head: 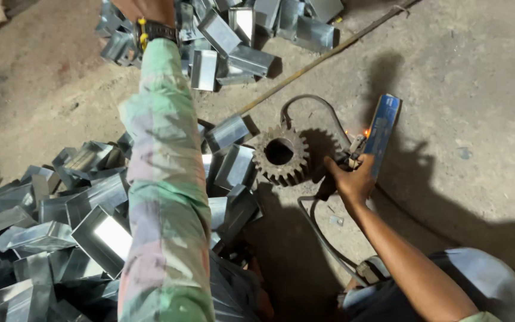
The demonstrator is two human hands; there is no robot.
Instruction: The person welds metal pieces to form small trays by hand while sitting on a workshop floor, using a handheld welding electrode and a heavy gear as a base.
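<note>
My right hand (351, 179) is clamped on a welding electrode holder (353, 152), whose tip sparks against a narrow blue-grey metal channel (384, 132) lying on the concrete floor (466, 89) at about one o'clock from that hand. The channel's long axis runs roughly from six to twelve o'clock, tilted slightly right at the far end. My left hand (145, 9), wristwatch (157, 30) on the wrist, reaches far out toward eleven o'clock into a heap of bent sheet-metal pieces (233, 42); the frame edge cuts it off, so I cannot tell its grip. The right hand is much nearer the channel. A rusty gear (280, 154) stands just left of it, at nine o'clock.
</note>
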